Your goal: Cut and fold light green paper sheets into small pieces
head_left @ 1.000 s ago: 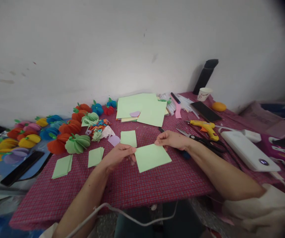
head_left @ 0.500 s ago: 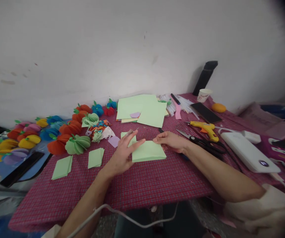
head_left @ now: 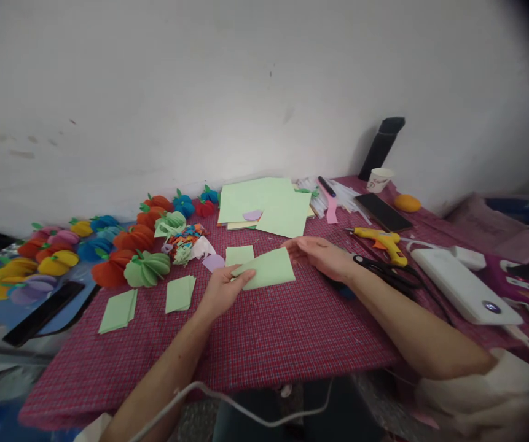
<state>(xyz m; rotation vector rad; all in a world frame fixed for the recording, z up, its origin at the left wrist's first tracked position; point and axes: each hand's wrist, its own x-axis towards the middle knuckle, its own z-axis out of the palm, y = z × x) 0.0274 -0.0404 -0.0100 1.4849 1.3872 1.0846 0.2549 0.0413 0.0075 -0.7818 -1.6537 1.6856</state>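
Observation:
A light green sheet of paper (head_left: 271, 270) is tilted up off the tablecloth in the middle. My left hand (head_left: 227, 288) pinches its left edge between thumb and fingers. Beside the right edge is my right hand (head_left: 322, 256), fingers stretched out and slightly curved; whether they touch the paper I cannot tell. Just behind the sheet lies a smaller green paper piece (head_left: 239, 254). Two small stacks of cut green paper, a nearer stack (head_left: 180, 293) and a farther-left stack (head_left: 118, 310), rest to the left.
Paper pumpkins (head_left: 147, 268) in several colours crowd the left side beside paper scraps (head_left: 184, 242). Large green sheets (head_left: 255, 193) lie at the back. To the right are a yellow glue gun (head_left: 381, 239), black scissors (head_left: 386, 270), a phone (head_left: 383, 212), a power bank (head_left: 467, 285) and a paper cup (head_left: 378, 179).
My left hand has gone from spread fingers over the paper to pinching its left edge. The sheet is now lifted and tilted. My right hand has loosened from its pinch at the upper right corner.

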